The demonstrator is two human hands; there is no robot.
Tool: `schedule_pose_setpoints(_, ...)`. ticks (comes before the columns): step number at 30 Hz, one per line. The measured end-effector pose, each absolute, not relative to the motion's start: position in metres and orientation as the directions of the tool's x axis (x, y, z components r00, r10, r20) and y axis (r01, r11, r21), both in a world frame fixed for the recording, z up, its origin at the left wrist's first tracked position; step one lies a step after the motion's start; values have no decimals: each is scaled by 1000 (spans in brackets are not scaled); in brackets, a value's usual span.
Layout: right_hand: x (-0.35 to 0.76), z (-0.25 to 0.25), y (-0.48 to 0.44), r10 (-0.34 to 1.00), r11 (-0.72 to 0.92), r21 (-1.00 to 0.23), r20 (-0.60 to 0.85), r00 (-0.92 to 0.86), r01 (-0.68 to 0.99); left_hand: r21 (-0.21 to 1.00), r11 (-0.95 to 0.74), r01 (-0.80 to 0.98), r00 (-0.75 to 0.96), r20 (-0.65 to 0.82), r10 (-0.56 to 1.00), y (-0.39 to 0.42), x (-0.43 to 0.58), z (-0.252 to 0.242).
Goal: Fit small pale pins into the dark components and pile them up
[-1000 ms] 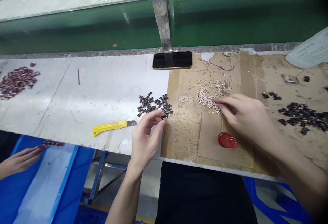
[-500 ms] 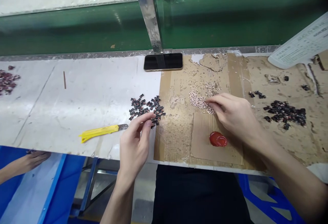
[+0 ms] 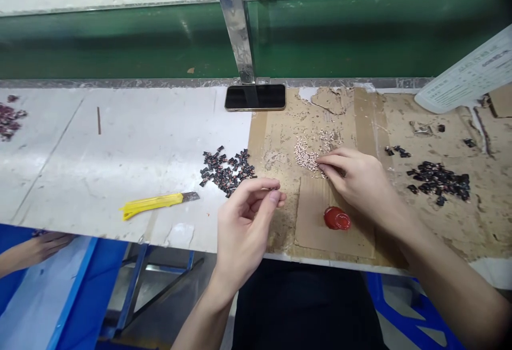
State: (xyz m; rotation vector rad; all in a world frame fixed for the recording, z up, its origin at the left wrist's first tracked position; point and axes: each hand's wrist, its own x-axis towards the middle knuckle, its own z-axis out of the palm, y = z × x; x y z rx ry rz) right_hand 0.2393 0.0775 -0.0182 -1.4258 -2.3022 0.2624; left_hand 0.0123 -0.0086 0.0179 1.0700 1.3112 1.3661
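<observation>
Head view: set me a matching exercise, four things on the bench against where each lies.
Things:
1 knife
2 phone
3 red blob
4 pale bits

Places:
A at the fingertips of the right hand
B at the foot of the post
C on the white top, left of the left hand
D on the cardboard, toward the front edge

Pairs: 1-C; 2-B; 3-D; 4-A.

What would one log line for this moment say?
left hand: pinched, beside dark parts pile | right hand: tips on pale bits pile
</observation>
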Motion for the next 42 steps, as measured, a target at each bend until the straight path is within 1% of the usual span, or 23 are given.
schedule_pose_setpoints(4, 240, -19, 78, 894, 442, -399, 268, -359, 804, 999, 30, -37, -198, -37, 980, -11, 10, 18)
schedule_pose_setpoints(9, 243, -13, 75, 908, 405, -465, 308, -285, 787, 999, 36, -33, -210, -42, 977, -8, 13, 19)
schedule_pose_setpoints(10, 244, -11, 73, 918, 378, -513, 316, -241, 770, 999, 32, -28, -205, -37, 978, -7, 15, 19)
schedule_pose_setpoints(11, 245, -8, 71, 936, 333, -596, 306, -176, 731, 1000, 21, -19, -200, -25, 980, -6, 18, 20)
schedule_pose_setpoints(12, 247, -4, 67, 958, 269, -705, 267, -105, 657, 1000, 5, -5, -188, -5, 982, -6, 21, 20)
schedule_pose_setpoints(13, 249, -1, 63, 979, 188, -820, 198, -40, 541, 1000, -19, 13, -165, 21, 986, -5, 25, 20)
schedule_pose_setpoints(14, 251, 3, 59, 995, 95, -914, 103, -1, 394, 998, -52, 39, -131, 57, 990, -4, 29, 21)
schedule_pose_setpoints(15, 252, 7, 53, 1000, 3, -970, 3, 2, 242, 992, -98, 74, -92, 104, 990, -4, 34, 22)
schedule_pose_setpoints(17, 254, 13, 42, 990, -128, -992, -128, -56, 11, 964, -217, 156, -15, 222, 975, -1, 44, 26)
schedule_pose_setpoints(18, 254, 16, 36, 983, -168, -984, -162, -83, -64, 942, -278, 190, 19, 279, 960, 0, 49, 27)
schedule_pose_setpoints(20, 253, 19, 26, 973, -211, -968, -194, -127, -137, 892, -386, 236, 69, 381, 922, 2, 57, 30)
schedule_pose_setpoints(23, 250, 21, 14, 972, -204, -971, -186, -143, -128, 815, -495, 302, 132, 478, 868, 3, 62, 30)
schedule_pose_setpoints(27, 246, 21, 4, 995, -89, -993, -84, -58, -75, 673, -613, 414, 192, 594, 781, 1, 60, 25)
schedule_pose_setpoints(28, 244, 22, 2, 997, -60, -996, -57, -44, -63, 659, -621, 424, 197, 602, 774, 0, 60, 23)
schedule_pose_setpoints(30, 242, 25, -1, 999, 0, -1000, 1, -46, -22, 688, -604, 403, 180, 587, 789, -1, 59, 23)
schedule_pose_setpoints(32, 241, 28, -4, 996, 47, -998, 44, -82, 29, 756, -558, 343, 145, 544, 826, -3, 60, 24)
schedule_pose_setpoints(35, 242, 31, -7, 990, 63, -997, 56, -127, 52, 818, -498, 287, 122, 484, 866, -5, 60, 26)
schedule_pose_setpoints(38, 245, 28, -12, 990, 17, -1000, 15, -144, 18, 817, -511, 268, 146, 490, 860, -9, 60, 24)
schedule_pose_setpoints(42, 246, 24, -23, 986, -39, -999, -37, -163, -15, 761, -582, 286, 184, 552, 813, -16, 61, 14)
